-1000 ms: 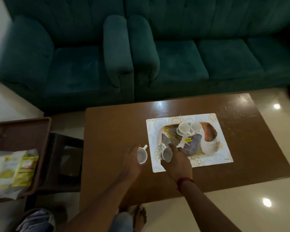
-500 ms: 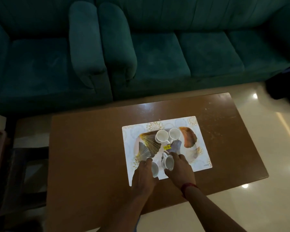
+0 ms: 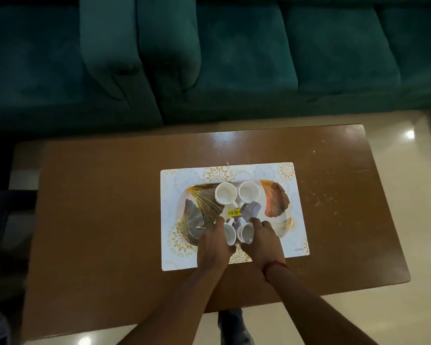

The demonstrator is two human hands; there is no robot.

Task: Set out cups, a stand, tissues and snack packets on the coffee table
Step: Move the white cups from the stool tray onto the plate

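A white placemat (image 3: 294,235) lies on the brown coffee table (image 3: 105,220). On it rests a leaf-patterned tray (image 3: 275,200) with a yellow price sticker (image 3: 233,212). Two white cups (image 3: 225,193) (image 3: 249,192) stand upright at the tray's far side. My left hand (image 3: 213,242) grips a third white cup (image 3: 230,234) at the tray's near edge. Right beside it, my right hand (image 3: 264,241) grips a fourth white cup (image 3: 246,234). Both held cups are tilted, their handles pointing away from me.
A dark green sofa (image 3: 259,58) runs along the far side of the table, with an armchair (image 3: 47,66) to its left. Glossy pale floor (image 3: 423,195) lies to the right. A dark stool (image 3: 0,220) sits at the table's left end.
My left hand carried its cup from the bare table onto the tray, next to the cup in my right hand. The camera swung right, and the side tray with packets left the view.
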